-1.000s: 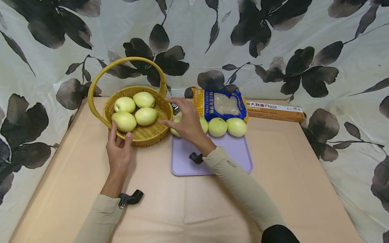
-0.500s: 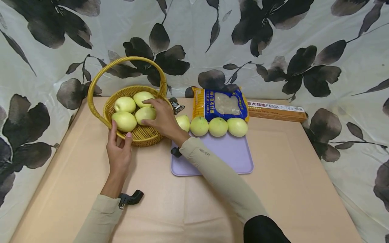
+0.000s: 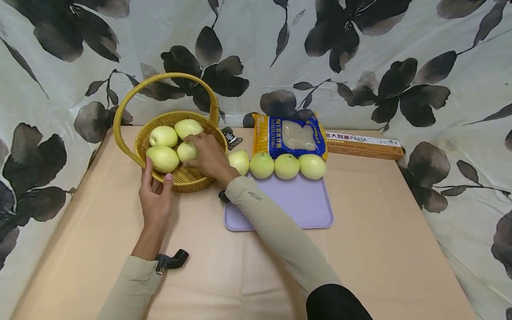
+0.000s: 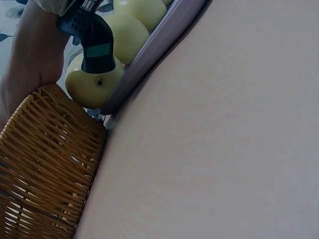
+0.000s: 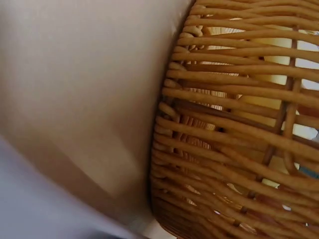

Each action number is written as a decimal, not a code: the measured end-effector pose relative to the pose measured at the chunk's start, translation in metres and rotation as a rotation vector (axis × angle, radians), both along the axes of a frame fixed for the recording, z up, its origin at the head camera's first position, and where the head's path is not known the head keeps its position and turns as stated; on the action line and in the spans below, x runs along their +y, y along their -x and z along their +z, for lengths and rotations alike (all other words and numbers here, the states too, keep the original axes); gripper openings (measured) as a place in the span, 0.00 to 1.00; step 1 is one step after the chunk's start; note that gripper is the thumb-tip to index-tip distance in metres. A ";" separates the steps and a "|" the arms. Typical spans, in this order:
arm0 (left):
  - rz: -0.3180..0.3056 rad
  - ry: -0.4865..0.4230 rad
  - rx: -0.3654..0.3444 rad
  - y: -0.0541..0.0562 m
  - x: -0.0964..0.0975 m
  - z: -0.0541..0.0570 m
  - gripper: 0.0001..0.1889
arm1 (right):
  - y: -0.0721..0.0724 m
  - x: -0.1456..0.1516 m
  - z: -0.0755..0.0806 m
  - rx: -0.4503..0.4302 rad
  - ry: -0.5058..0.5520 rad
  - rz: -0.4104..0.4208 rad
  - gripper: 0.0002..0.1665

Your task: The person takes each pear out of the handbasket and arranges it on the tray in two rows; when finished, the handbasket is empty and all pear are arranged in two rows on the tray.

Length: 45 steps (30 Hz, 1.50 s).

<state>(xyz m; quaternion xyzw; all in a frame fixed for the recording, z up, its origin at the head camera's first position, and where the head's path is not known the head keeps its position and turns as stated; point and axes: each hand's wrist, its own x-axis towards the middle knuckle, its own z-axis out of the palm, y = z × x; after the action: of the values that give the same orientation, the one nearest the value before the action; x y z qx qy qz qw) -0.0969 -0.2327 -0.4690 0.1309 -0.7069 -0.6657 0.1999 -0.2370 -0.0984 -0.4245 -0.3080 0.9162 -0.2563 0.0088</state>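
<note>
Several yellow-green apples sit in the yellow wicker basket [image 3: 196,184] with its tall arched handle. My left hand [image 3: 155,204] holds the basket's near left rim, thumb and fingers at the edge. Reaching over the right rim, my right hand [image 3: 210,155] grips one apple [image 3: 186,151], whose right part is hidden behind the fingers. Another apple [image 3: 162,159] lies right by my left fingertip. In the left wrist view the basket's woven side [image 4: 50,169] fills the lower left; the right wrist view shows its weave [image 5: 239,124] close up.
Right of the basket is a lilac tray [image 3: 296,204], with several apples [image 3: 286,166] in a row along its far edge. Behind them lie a blue and yellow pasta bag [image 3: 294,135], a long pasta box [image 3: 364,146] and a small black packet [image 3: 232,138].
My right hand has moved left from above the tray side into the basket and closed on an apple there. My left hand stays on the rim.
</note>
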 end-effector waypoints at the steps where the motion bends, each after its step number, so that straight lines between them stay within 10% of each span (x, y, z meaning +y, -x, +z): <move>1: -0.002 0.003 0.001 0.000 0.000 0.001 0.39 | -0.001 0.000 0.001 -0.003 -0.018 0.000 0.41; 15: -0.011 0.020 -0.025 -0.003 0.001 0.003 0.39 | -0.007 0.002 0.005 0.024 -0.032 -0.004 0.36; 45: -0.011 0.000 -0.030 -0.002 -0.001 -0.001 0.39 | -0.074 0.092 0.030 0.055 0.447 -0.060 0.39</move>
<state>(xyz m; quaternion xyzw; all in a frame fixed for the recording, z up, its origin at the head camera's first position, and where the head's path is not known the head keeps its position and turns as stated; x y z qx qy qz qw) -0.0951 -0.2337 -0.4696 0.1368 -0.7107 -0.6647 0.1855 -0.1632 -0.0062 -0.3941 -0.2819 0.8452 -0.4447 -0.0920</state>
